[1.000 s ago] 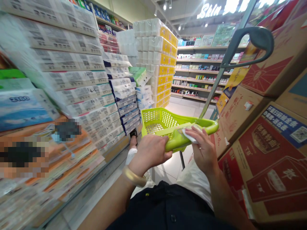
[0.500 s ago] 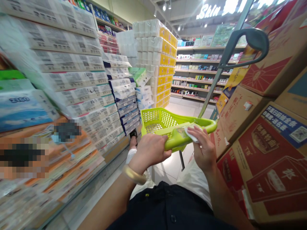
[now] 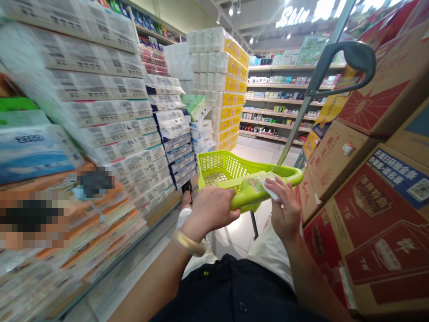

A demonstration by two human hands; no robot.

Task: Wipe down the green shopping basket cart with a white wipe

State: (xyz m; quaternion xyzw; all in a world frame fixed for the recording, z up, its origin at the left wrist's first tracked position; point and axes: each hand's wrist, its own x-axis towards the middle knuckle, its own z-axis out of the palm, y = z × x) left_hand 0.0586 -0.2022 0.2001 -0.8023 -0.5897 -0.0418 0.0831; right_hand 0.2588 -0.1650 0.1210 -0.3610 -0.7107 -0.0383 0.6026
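A lime-green plastic shopping basket [image 3: 237, 162] with perforated walls sits in front of me on a metal frame. My left hand [image 3: 214, 206] is wrapped around the left part of its thick handle bar [image 3: 250, 191]. My right hand [image 3: 287, 210] presses a folded white tissue [image 3: 272, 193] against the handle bar, right of a clear panel on it. Its fingers lie bent over the tissue, which hides part of the bar. The basket's visible inside holds no goods.
Tall stacks of wrapped paper packs [image 3: 117, 112] line the left side. Cardboard cartons [image 3: 378, 201] stand close on the right. A metal pole with a grey looped handle [image 3: 313, 85] rises beyond the basket. Stocked shelves [image 3: 278, 96] and tiled floor lie ahead.
My right hand and the tissue have shifted slightly to the right and down along the handle bar. My left hand keeps its grip in the same place.
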